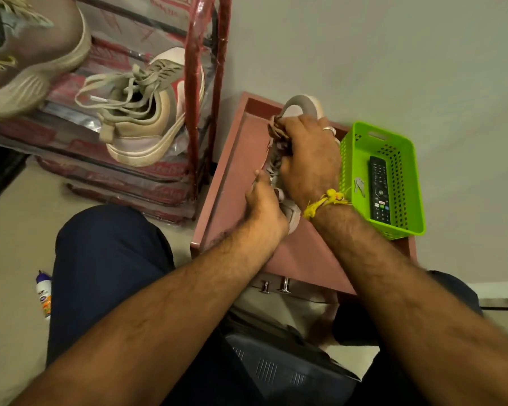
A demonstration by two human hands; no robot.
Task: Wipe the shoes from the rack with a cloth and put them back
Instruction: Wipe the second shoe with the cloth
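1. Both forearms reach forward from the bottom of the view over dark-trousered knees (pixel 106 259); a dark object with vent slots lies on the floor between the legs.
2. Right hand (pixel 308 159): laid over the top of a pale shoe (pixel 302 105), fingers curled into its laces. A ring shows on one finger; a yellow thread is tied round the wrist.
3. Left hand (pixel 263 203): at the heel end of the same shoe, fingers curled against it, thumb pointing up along its side. The two hands are close together, both on the one shoe.
4. Shoe position: on a pinkish-red cabinet top (pixel 232 177), toe toward the wall, only toe cap, laces and a bit of heel visible past the hands.
5. Cloth: cannot tell whether either hand holds one; none can be made out.
6. Green plastic basket (pixel 405 153) sits just beside the right hand on the same top, holding a black remote control (pixel 379 190) and a small grey item.
7. Shoe rack (pixel 194 92), red frame with clear plastic cover, stands to the left of the cabinet. One beige sneaker (pixel 147 112) lies on a shelf, laces loose; a larger tan shoe (pixel 27 57) sits at upper left, partly cut off.
8. Small white bottle (pixel 43 297) lies on the floor beside the left knee.
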